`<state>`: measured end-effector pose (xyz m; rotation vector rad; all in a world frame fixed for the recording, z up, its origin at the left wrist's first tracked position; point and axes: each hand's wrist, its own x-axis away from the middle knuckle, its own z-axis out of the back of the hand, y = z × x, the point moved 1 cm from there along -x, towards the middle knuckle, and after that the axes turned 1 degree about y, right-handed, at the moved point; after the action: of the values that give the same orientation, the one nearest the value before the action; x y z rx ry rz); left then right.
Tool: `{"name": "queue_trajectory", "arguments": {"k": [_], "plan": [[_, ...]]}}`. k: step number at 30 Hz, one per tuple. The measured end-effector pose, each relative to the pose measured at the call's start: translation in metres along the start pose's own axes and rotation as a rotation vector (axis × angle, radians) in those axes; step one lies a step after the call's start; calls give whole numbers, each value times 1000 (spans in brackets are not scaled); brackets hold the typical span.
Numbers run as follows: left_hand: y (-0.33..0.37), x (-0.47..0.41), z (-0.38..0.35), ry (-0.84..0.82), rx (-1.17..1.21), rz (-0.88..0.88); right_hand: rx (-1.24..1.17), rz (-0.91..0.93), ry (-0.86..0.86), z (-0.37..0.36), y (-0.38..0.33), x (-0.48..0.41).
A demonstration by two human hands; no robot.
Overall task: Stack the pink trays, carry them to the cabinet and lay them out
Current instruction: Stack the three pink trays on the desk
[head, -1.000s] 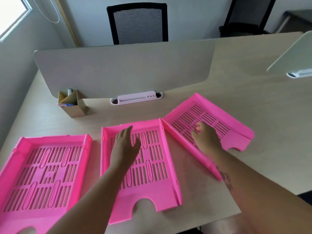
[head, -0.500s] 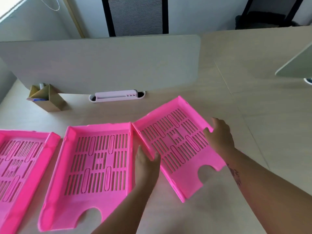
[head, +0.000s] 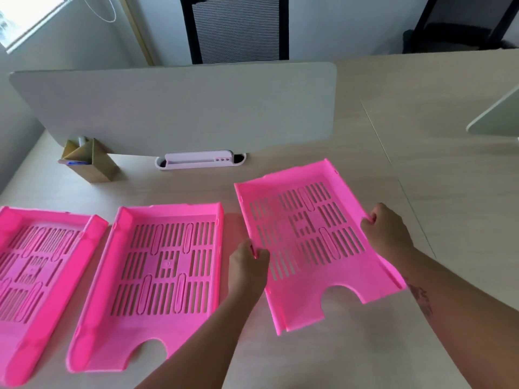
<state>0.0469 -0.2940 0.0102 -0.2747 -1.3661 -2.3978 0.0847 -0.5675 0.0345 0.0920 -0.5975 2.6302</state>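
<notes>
Behind the pale counter (head: pixel 421 164) stands a grey divider (head: pixel 174 108), with a black chair (head: pixel 236 29) past it. Three pink trays are here. The left tray (head: pixel 31 270) and the middle tray (head: pixel 157 273) lie flat, side by side. The right tray (head: pixel 311 237) is tilted and seems lifted a little. The left hand (head: pixel 247 268) has its fingers closed on the tray's left wall. The right hand (head: pixel 387 231) has its fingers closed on the right wall. Nothing is stacked yet, so the job looks just begun. Stacking, carrying to the cabinet and laying out are all left. No cabinet shows.
</notes>
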Motion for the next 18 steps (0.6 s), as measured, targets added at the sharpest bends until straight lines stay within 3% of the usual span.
{"name": "queue_trajectory", "arguments": {"k": [7, 18], "plan": [[18, -20, 79, 42, -103, -207, -156, 66, -44, 13, -46, 39], [-78, -34, 272, 53, -350, -243, -441, 36, -58, -93, -185, 165]]}}
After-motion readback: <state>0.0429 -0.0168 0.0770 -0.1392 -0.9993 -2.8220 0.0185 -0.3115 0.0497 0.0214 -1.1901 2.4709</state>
